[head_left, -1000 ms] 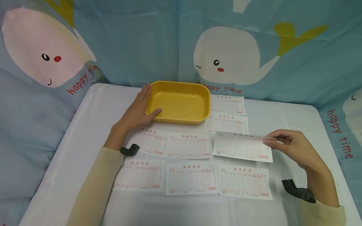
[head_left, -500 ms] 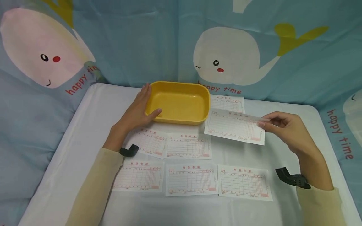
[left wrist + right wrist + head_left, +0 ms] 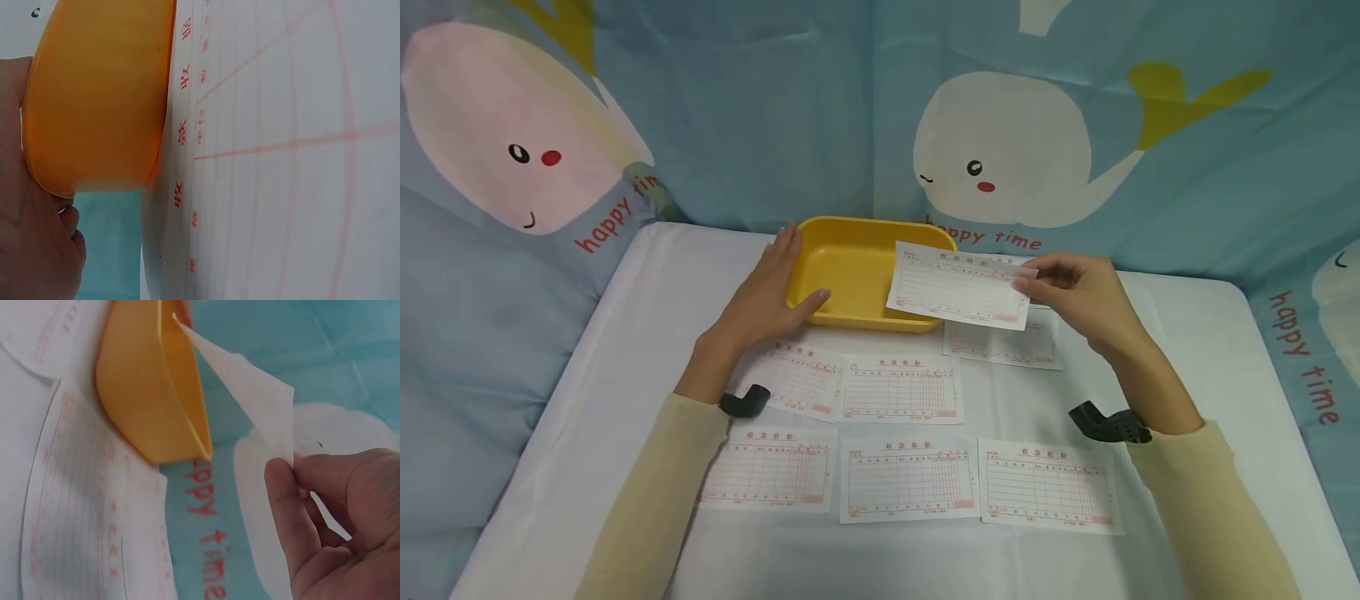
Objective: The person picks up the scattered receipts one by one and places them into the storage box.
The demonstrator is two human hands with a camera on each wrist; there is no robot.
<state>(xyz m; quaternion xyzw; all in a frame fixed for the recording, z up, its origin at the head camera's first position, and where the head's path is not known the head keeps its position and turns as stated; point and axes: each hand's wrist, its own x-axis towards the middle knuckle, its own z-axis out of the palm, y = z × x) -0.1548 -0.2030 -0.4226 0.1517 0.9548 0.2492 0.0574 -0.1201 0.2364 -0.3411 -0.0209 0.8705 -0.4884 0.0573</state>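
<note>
In the head view my left hand [image 3: 760, 292] holds the left end of a yellow tray [image 3: 850, 321], fingers along its outer side and thumb over the near rim. My right hand [image 3: 1078, 296] pinches the right edge of a printed paper slip [image 3: 958, 287], raised and tilted over the tray's right part. The right wrist view shows thumb and fingertips of the hand [image 3: 337, 519] on a corner of this slip [image 3: 269, 400], beside the tray [image 3: 140, 381]. Close up in the left wrist view are the tray wall [image 3: 100, 100] and a slip [image 3: 281, 156].
Below the lifted slip lies another slip [image 3: 1003, 343]. Two slips [image 3: 797, 379] [image 3: 901, 389] lie in front of the tray. Three more [image 3: 767, 469] [image 3: 908, 479] [image 3: 1048, 486] form a nearer row on the white cloth [image 3: 925, 558]. A blue printed curtain [image 3: 760, 108] hangs behind.
My right hand has carried the pinched slip up and left, from the right of the middle row to over the tray, past the slip beneath. My left hand has stayed at the tray.
</note>
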